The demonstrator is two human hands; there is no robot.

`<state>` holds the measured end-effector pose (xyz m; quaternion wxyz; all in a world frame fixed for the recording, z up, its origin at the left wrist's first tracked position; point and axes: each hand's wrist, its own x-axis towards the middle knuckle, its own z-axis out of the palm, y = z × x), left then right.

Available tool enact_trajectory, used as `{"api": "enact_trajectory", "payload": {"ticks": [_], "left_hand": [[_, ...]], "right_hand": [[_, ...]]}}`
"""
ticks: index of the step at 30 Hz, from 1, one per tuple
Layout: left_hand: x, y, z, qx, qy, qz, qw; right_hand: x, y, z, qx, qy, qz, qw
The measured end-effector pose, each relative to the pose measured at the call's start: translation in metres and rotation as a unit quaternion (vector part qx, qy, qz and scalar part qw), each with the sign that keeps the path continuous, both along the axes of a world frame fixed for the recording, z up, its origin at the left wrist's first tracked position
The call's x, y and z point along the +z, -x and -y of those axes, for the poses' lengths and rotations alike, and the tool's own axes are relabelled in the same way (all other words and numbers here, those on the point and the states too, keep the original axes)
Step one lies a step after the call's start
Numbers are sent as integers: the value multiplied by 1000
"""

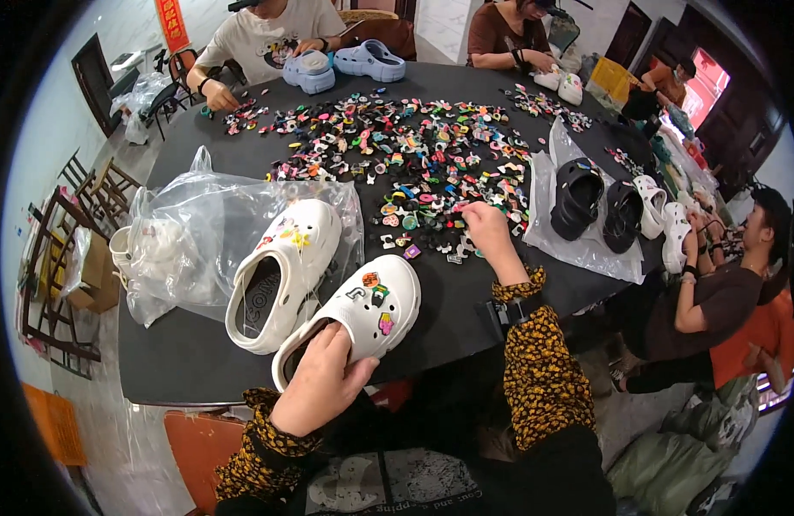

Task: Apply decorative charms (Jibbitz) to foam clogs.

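A white clog (375, 314) with several colourful charms on its toe lies at the table's near edge. My left hand (324, 378) grips it, fingers inside the opening and thumb outside. Beside it on the left rests a second white clog (298, 236), also with charms, partly on a clear plastic bag (233, 193). My right hand (490, 230) reaches to the near edge of a spread of small shoe charms (414, 142). Its fingertips are pinched together among the charms; whether a charm is between them is hidden.
Black clogs (578, 202) lie on clear plastic at the right, near more white clogs (651, 206). Light-blue clogs (369, 60) stand on the black table's (182, 370) far side. Co-workers sit across and to the right. A wooden stool (195, 447) stands near my left arm.
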<state>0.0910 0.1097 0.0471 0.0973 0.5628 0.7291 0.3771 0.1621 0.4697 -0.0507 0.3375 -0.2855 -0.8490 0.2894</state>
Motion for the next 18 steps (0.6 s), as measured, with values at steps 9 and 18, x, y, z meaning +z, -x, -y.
{"api": "enact_trajectory", "payload": {"ticks": [9,18], "left_hand": [[-16,9,3,-12,-10,50,999],[-24,8,1,-1,-8,34,999]], "right_hand": [[22,-5,20,15,261,-16,965],[32,-10,32,-14,-39,-38,998]]}}
